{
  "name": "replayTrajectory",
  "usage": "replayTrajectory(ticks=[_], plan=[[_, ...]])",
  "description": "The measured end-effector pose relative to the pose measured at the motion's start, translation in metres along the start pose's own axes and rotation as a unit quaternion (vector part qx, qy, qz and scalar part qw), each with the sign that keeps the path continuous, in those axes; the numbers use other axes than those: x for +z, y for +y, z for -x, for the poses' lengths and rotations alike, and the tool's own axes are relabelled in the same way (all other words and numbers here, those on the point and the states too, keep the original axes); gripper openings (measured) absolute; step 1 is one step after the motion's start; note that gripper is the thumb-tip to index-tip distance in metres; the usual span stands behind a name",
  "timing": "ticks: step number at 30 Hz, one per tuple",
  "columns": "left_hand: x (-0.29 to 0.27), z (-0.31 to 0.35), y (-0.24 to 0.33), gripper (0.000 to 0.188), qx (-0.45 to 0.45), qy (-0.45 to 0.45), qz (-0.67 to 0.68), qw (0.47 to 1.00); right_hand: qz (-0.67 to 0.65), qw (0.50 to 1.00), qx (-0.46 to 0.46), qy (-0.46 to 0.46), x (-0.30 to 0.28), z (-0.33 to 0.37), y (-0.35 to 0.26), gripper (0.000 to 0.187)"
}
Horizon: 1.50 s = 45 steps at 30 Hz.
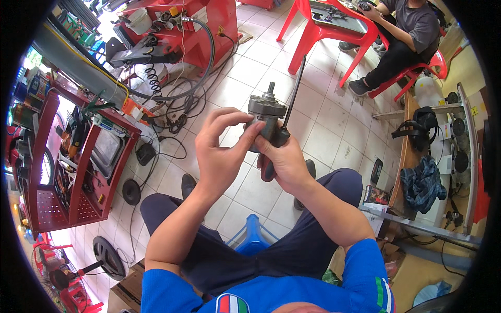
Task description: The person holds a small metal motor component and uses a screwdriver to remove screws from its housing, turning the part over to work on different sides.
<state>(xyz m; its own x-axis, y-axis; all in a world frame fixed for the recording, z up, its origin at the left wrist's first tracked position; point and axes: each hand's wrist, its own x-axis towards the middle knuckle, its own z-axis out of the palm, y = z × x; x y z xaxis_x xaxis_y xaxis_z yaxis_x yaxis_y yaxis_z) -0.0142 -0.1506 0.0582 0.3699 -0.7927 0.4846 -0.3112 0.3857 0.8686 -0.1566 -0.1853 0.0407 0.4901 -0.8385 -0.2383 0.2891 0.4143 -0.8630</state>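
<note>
In front of me, above my knees, is a small grey metal motor point(267, 112), a cylinder that looks like a starter motor, its toothed shaft pointing away from me. My left hand point(222, 148) grips its left side between thumb and fingers. Around its lower right side my right hand point(284, 161) is closed, with the thumb on the casing. That same hand also holds a screwdriver point(296, 94); the long dark blade slants up past the motor, and the red-and-black handle shows below the palm. My fingers hide the near end of the motor.
A red tool cart point(78, 193) with trays and tools stands at left. Cables point(180, 112) lie over the tiled floor near a red machine point(169, 31). Ahead is a red plastic chair point(334, 28) bearing a tray; beyond it sits another person point(407, 36). A bench frame point(469, 156) is at right.
</note>
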Motion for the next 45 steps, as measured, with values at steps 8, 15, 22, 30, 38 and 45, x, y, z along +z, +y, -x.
replayTrajectory(ticks=[8, 15, 22, 30, 38, 45], plan=[[0.0032, 0.0008, 0.0, 0.012, 0.007, 0.015, -0.001, 1.0, 0.008, 1.0, 0.003, 0.015, 0.0001, 0.0028, 0.0, 0.042], [0.0024, 0.0008, -0.0026, 0.015, 0.015, 0.002, -0.007, 1.0, 0.009, 1.0, -0.002, 0.014, 0.0007, 0.0046, -0.0019, 0.045], [0.0017, 0.0015, -0.0023, 0.014, 0.018, 0.008, -0.002, 1.0, 0.023, 0.999, -0.019, 0.015, 0.0038, 0.0059, -0.0054, 0.045], [0.0031, 0.0033, -0.0032, 0.014, 0.007, 0.009, 0.025, 1.0, 0.027, 0.999, -0.024, 0.014, 0.0038, 0.0061, -0.0051, 0.044], [0.0026, 0.0043, -0.0039, 0.016, -0.001, 0.0, 0.043, 0.999, 0.03, 0.999, -0.024, 0.011, 0.0029, 0.0061, -0.0055, 0.04], [-0.0004, 0.0027, -0.0018, 0.033, -0.031, 0.0, 0.094, 0.995, 0.03, 0.999, -0.022, 0.015, 0.0039, 0.0065, -0.0071, 0.041]])
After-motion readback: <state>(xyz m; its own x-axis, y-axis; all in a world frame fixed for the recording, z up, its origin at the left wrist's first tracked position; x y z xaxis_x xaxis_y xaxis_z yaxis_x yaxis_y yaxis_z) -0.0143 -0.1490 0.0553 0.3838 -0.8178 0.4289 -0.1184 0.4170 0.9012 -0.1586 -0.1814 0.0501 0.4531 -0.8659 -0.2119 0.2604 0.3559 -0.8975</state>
